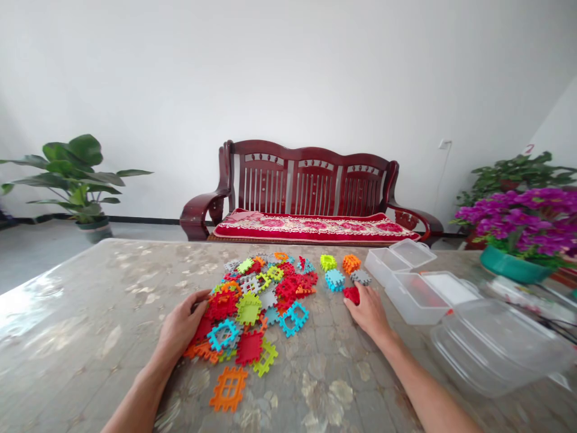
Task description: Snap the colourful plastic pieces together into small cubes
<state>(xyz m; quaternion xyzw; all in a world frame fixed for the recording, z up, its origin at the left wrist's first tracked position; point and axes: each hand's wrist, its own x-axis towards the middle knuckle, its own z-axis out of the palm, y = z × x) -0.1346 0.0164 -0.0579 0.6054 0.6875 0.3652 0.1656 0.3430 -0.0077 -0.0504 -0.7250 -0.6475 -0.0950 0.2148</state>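
A heap of flat, toothed plastic building tiles (256,300) in red, orange, green, blue and grey lies on the marbled table (90,313). My left hand (183,325) rests at the heap's left edge, fingers curled against red tiles. My right hand (369,310) lies to the right of the heap, its fingers closed over a small red piece (351,294). Just beyond it stand small assembled cubes: green (328,262), orange (351,263), blue (334,279) and grey (361,277). An orange grid tile (229,388) lies alone near me.
Clear plastic boxes with lids (417,282) stand at the right, a larger clear container (500,346) nearer me. A teal pot of purple flowers (518,240) sits at the far right. Behind the table are a dark red wooden bench (306,192) and a leafy plant (76,180).
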